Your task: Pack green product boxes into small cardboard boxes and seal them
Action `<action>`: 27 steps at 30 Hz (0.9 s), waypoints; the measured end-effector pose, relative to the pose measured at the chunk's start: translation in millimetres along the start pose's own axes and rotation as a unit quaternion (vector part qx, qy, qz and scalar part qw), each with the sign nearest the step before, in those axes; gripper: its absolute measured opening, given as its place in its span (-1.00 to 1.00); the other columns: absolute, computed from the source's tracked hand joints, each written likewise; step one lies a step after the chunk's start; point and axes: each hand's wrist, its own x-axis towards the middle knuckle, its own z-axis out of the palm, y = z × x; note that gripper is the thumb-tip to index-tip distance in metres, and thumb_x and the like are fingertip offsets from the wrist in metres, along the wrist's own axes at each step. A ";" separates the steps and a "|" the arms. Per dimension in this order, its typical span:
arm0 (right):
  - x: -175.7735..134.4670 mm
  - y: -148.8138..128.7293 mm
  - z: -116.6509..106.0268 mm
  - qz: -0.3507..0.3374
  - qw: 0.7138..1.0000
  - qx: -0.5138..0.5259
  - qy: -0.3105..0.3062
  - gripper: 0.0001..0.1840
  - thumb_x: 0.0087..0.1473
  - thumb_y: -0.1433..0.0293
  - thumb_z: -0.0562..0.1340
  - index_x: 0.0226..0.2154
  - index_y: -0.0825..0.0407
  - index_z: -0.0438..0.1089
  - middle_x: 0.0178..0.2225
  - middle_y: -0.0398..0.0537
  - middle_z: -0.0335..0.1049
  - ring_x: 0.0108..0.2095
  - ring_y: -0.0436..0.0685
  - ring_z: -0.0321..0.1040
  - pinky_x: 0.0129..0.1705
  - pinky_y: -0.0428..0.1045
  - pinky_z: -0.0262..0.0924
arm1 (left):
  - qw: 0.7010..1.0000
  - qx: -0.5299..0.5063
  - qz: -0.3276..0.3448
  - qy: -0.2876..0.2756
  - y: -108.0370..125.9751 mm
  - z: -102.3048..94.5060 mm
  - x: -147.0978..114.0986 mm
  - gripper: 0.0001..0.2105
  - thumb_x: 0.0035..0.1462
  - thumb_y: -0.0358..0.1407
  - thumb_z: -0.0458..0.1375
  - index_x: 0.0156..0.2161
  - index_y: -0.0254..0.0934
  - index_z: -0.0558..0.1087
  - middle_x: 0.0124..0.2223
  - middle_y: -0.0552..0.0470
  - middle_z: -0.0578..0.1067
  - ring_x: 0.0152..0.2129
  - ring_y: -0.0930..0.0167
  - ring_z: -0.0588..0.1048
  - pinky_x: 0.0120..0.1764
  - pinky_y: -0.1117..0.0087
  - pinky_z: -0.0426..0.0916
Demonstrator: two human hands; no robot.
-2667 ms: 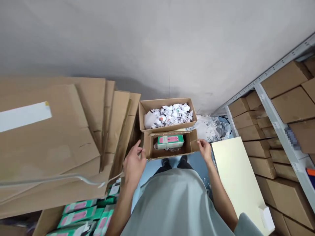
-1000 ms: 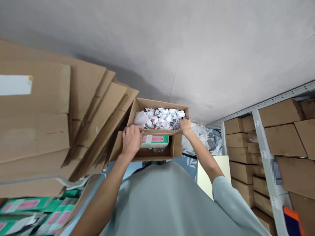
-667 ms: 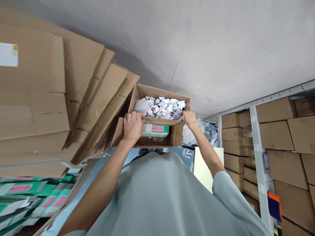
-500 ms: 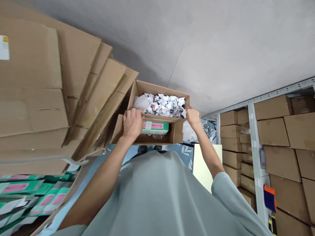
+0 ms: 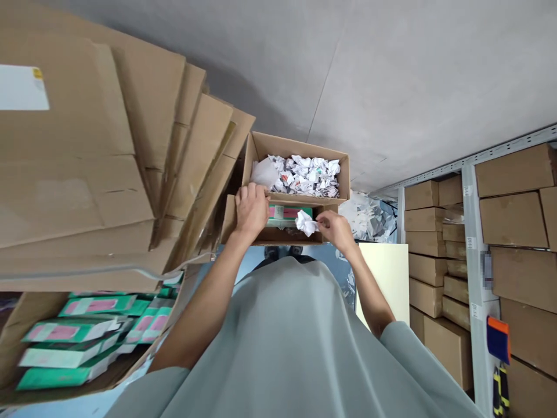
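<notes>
My left hand [image 5: 253, 210] has its fingers curled over the rim between two open cardboard boxes. My right hand [image 5: 337, 230] pinches a crumpled piece of white paper [image 5: 306, 223] above the nearer cardboard box [image 5: 324, 235]. Inside that box lies a green and pink carton [image 5: 300, 212], partly covered by the paper. Some clear wrapping seems to lie beside it, too small to make out. Against the wall, the farther cardboard box [image 5: 300, 143] holds many crumpled paper pieces [image 5: 307, 174].
Flattened cardboard [image 5: 82, 191] leans at the left, above a large box of green and pink cartons [image 5: 61, 331]. Shelving [image 5: 474, 226] with stacked boxes [image 5: 517, 278] stands at the right. A pale yellow board [image 5: 387, 273] and a heap of scraps [image 5: 369, 217] lie nearer.
My right hand has moved from the far box's right corner down to the nearer box and now holds crumpled paper. My left hand stays on the rim. The view has shifted left.
</notes>
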 end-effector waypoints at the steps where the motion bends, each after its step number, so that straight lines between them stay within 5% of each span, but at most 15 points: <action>1: 4.0 -0.4 9.2 0.009 1.000 -0.015 -0.008 -0.76 0.29 0.50 0.28 -0.05 -0.04 0.61 -0.06 -0.05 0.66 -0.14 0.15 0.59 -0.04 -0.03 0.41 | 1.000 0.000 0.001 0.001 0.1 0.0 0.1 -0.65 0.43 -0.32 -0.02 0.17 -0.41 0.46 0.20 -0.47 0.51 0.21 -0.12 0.43 0.26 -0.10 0.29; 7: 15.4 2.0 22.4 0.045 0.998 -0.037 -0.006 -0.73 0.39 0.46 0.26 0.06 -0.05 0.59 0.04 -0.02 0.65 -0.04 0.18 0.60 0.04 -0.01 0.40 | 1.000 0.014 -0.001 0.002 -1.3 1.7 1.4 -0.64 0.42 -0.30 -0.01 0.17 -0.42 0.47 0.18 -0.51 0.52 0.19 -0.16 0.44 0.21 -0.13 0.33; 14: 58.8 16.9 -32.6 0.045 0.992 -0.075 0.093 -0.69 0.51 0.35 0.16 0.14 -0.02 0.56 0.14 0.06 0.62 0.04 0.21 0.60 0.13 0.03 0.39 | 0.999 0.032 0.001 0.006 -3.0 5.6 3.9 -0.63 0.42 -0.29 -0.02 0.17 -0.42 0.45 0.19 -0.52 0.51 0.18 -0.16 0.45 0.20 -0.12 0.35; 21: 150.2 17.2 -37.6 0.136 0.957 -0.228 -0.116 -0.55 0.33 0.31 0.41 0.20 0.15 0.58 0.20 0.38 0.61 0.21 0.34 0.60 0.19 0.09 0.44 | 0.999 0.036 -0.012 0.003 0.1 5.3 4.4 -0.63 0.42 -0.29 -0.02 0.16 -0.43 0.46 0.19 -0.52 0.51 0.20 -0.13 0.44 0.23 -0.09 0.34; 27: 167.0 21.2 -30.0 0.162 0.942 -0.260 -0.135 -0.58 0.32 0.34 0.39 0.16 0.18 0.61 0.09 0.47 0.66 0.17 0.34 0.66 0.15 0.07 0.48 | 0.999 0.034 -0.013 0.001 0.7 5.5 4.7 -0.65 0.41 -0.30 -0.02 0.14 -0.39 0.47 0.18 -0.51 0.52 0.18 -0.14 0.45 0.22 -0.10 0.35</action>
